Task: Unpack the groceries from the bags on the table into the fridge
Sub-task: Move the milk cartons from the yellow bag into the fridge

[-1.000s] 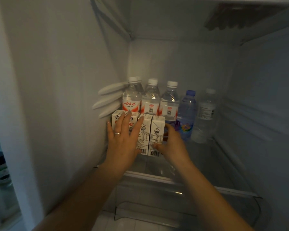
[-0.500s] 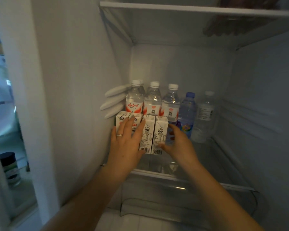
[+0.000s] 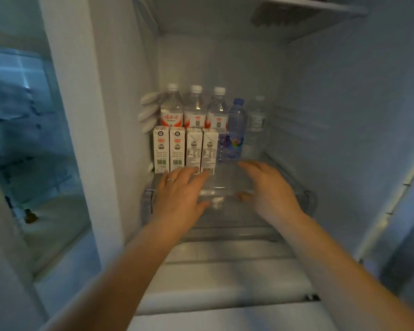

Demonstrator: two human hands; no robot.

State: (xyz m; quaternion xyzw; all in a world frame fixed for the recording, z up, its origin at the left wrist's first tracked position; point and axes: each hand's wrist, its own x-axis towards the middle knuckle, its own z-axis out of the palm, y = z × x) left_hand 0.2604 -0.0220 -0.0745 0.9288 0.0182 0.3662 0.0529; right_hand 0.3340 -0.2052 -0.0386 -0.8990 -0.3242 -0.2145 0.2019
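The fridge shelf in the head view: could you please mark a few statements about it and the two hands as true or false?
1. Four cartons stand in a row in front of the bottles. True.
2. The right hand grips the blue-capped bottle. False: it is open and holds nothing.
3. The left hand wears a ring. True.
4. All bottles have white caps. False: three white-capped bottles stand left of the blue-capped one.
5. The cartons lie flat on the glass shelf. False: they stand upright.
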